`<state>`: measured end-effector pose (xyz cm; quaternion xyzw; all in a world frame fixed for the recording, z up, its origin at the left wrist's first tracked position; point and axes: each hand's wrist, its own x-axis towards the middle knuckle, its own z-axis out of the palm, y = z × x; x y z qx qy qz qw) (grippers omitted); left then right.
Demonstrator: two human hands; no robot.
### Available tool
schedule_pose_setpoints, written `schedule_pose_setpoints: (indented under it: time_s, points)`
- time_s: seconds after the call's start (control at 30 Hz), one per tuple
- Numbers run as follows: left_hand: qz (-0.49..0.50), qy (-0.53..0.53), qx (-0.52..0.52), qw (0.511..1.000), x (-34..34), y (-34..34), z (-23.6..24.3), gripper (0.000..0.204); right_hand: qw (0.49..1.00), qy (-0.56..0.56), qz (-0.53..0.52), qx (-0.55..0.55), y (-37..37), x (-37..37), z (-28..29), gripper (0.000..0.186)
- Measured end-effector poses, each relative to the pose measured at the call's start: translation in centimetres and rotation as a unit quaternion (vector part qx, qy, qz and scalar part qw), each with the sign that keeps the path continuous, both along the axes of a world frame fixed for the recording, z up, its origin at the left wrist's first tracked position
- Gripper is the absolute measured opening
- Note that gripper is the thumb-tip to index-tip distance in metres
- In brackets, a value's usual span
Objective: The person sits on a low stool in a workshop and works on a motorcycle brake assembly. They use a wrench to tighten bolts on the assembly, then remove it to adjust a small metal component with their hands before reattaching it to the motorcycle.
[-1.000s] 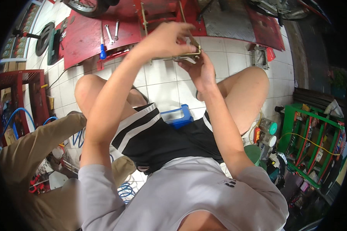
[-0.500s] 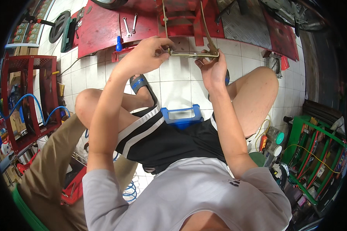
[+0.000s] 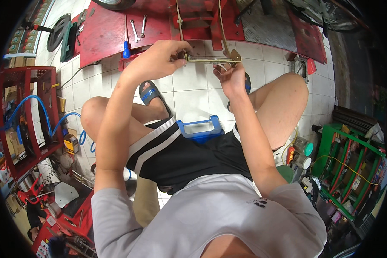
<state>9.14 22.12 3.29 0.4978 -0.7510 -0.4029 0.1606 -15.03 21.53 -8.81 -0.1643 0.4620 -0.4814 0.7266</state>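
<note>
Left hand (image 3: 159,58): fingers curled at the metal frame's (image 3: 213,60) left corner — I cannot tell whether they clamp it;
Right hand (image 3: 232,79): clamped on its right end, from what I see;
Metal frame: crossbar above white tiles (image 3: 191,103), near the red platform (image 3: 103,36);
Platform top: two wrenches (image 3: 135,31); blue-handled screwdriver (image 3: 126,50).

At the upper centre, the left hand (image 3: 157,58) hides some of its own fingertips, and its exact contact with the metal bracket (image 3: 213,60) is too small to tell. The bracket partly covers the right hand's (image 3: 231,81) fingertips. The upper edge crops a wheel (image 3: 115,4). Mid-frame, black shorts (image 3: 193,157) hide part of a blue stool (image 3: 201,134). Lower left, a grey sleeve (image 3: 114,210) covers part of a khaki trouser leg (image 3: 146,200).
</note>
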Motion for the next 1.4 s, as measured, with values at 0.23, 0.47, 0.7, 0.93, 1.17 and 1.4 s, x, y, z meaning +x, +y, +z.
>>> schedule_pose_setpoints:
  time_s: [0.23,0.47,0.7,0.93,1.17,1.4]
  points:
    - [0.006,0.032,0.0,0.999,0.0,0.2,0.1,0.031,0.995,0.091,0.048,0.013,-1.3,-1.2,-4.4,0.041]
    - [0.012,0.035,0.013,0.999,0.3,0.7,0.5,0.035,0.992,0.098,0.059,0.053,-2.0,-2.5,-5.0,0.048]
    - [0.099,0.064,0.065,0.991,0.7,1.0,-0.5,0.022,0.952,0.243,-0.004,-0.184,-5.4,-5.2,5.9,0.031]
    - [0.135,0.124,0.053,0.982,-0.4,1.6,-1.7,0.018,0.697,0.396,0.468,-0.37,-7.0,1.4,12.8,0.025]
    - [0.138,0.07,-0.025,0.988,-0.6,1.6,-2.1,0.014,0.658,0.37,0.509,-0.414,-7.0,3.5,10.7,0.027]
    - [0.158,0.07,-0.03,0.985,-0.5,1.9,-1.9,0.016,0.662,0.326,0.542,-0.402,-7.2,3.6,10.5,0.02]
